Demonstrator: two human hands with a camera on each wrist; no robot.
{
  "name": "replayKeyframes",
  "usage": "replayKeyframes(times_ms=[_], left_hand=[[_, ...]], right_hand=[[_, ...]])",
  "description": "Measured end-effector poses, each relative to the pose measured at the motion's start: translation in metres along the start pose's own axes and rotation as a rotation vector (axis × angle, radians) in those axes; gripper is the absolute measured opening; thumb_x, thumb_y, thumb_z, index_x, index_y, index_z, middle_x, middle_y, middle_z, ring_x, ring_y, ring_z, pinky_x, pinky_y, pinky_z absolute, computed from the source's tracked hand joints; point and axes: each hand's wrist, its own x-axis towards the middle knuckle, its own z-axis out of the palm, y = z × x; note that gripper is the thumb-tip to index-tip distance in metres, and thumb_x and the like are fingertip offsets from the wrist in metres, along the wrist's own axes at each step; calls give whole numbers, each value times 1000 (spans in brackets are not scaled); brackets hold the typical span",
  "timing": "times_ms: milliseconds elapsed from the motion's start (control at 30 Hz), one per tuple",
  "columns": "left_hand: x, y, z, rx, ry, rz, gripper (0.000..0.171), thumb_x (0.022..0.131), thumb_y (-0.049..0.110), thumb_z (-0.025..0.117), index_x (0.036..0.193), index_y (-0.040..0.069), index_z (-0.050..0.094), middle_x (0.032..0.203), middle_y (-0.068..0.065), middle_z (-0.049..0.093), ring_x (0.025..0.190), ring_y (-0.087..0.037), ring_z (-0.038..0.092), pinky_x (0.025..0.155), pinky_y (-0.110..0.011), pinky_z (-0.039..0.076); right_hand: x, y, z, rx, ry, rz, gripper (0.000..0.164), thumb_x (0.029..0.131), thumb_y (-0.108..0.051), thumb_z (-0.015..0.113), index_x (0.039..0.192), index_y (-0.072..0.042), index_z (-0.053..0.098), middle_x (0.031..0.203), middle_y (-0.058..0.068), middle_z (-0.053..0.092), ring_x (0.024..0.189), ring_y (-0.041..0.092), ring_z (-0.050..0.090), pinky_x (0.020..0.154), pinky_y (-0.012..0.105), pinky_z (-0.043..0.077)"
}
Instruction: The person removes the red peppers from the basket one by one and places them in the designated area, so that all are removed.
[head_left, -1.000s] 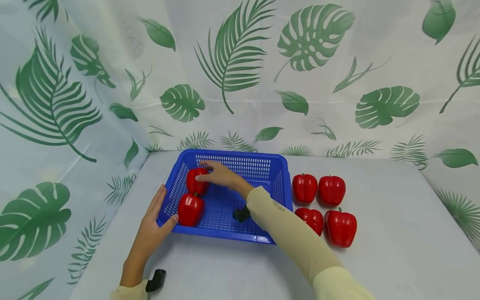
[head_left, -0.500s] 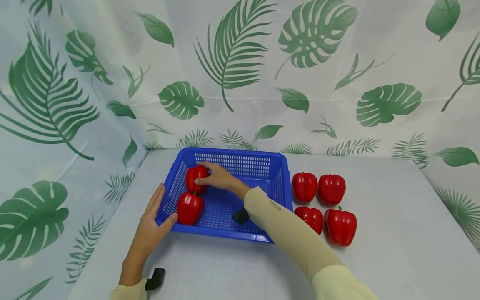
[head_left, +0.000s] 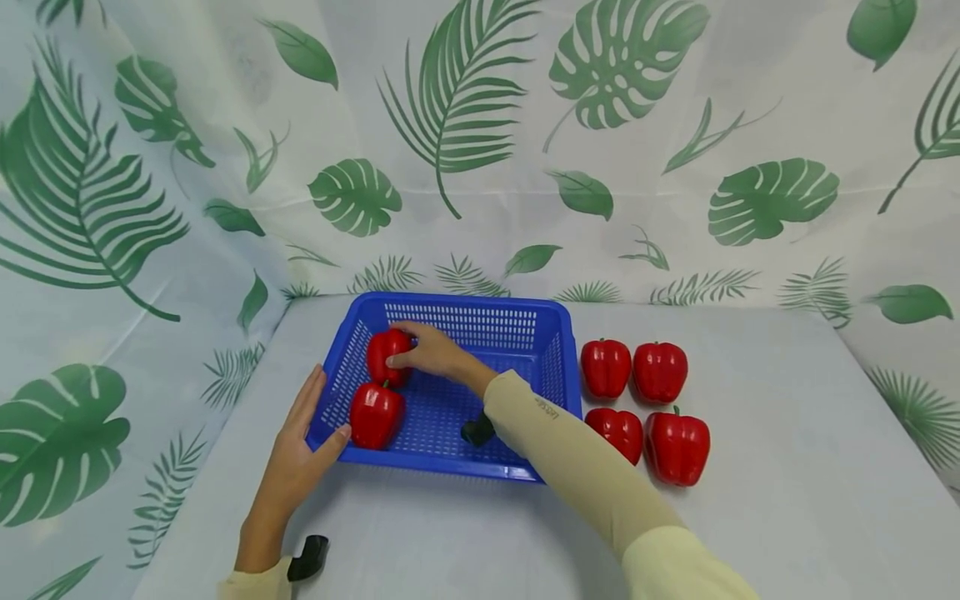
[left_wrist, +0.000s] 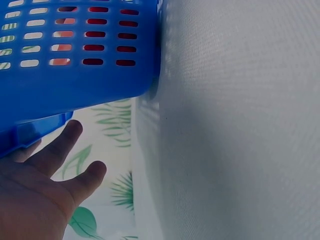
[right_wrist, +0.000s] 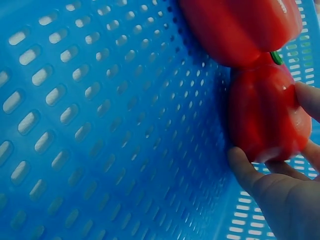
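Note:
A blue plastic basket (head_left: pixel 480 472) stands on the table with two red bell peppers at its left side. My right hand (head_left: pixel 431 348) holds the far red bell pepper (head_left: pixel 384 354), fingers and thumb around it. In the right wrist view, fingertips of the right hand (right_wrist: pixel 285 195) touch that pepper (right_wrist: pixel 267 107) on more than one side. The nearer bell pepper (head_left: pixel 377 417) lies against it at the near left corner. My left hand (head_left: pixel 297 454) rests along the basket's left rim with straight fingers. The left wrist view shows these fingers beside the basket wall (left_wrist: pixel 75 87).
Several more red bell peppers stand right of the basket, including one at the back (head_left: pixel 660 372) and one in front (head_left: pixel 677 447); my right sleeve (head_left: pixel 577 458) partly covers another (head_left: pixel 618 429). A leaf-printed white curtain (head_left: pixel 487 225) hangs behind the table (head_left: pixel 787 467).
My right hand has settled lower and drawn its fingers in around the far bell pepper. The left hand has stayed at the basket's rim. The head view has shifted slightly.

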Motion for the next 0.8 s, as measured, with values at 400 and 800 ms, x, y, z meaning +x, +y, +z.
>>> replayKeyframes(times_ms=[400, 800], left_hand=[[0, 4, 0, 13, 1, -4, 86, 99, 26, 68, 172, 14, 25, 178, -11, 19, 160, -44, 19, 111, -79, 31], [-1, 8, 0, 37, -4, -27, 85, 99, 28, 66, 172, 13, 25, 178, -12, 19, 160, -45, 19, 110, -79, 32]], right_hand=[[0, -5, -8, 25, -2, -6, 67, 97, -13, 76, 159, -9, 52, 153, 17, 55, 136, 35, 55, 108, 48, 54], [-7, -14, -18, 33, 3, -14, 68, 97, -17, 76, 161, -13, 52, 157, 15, 52, 142, 35, 50, 111, 50, 51]])
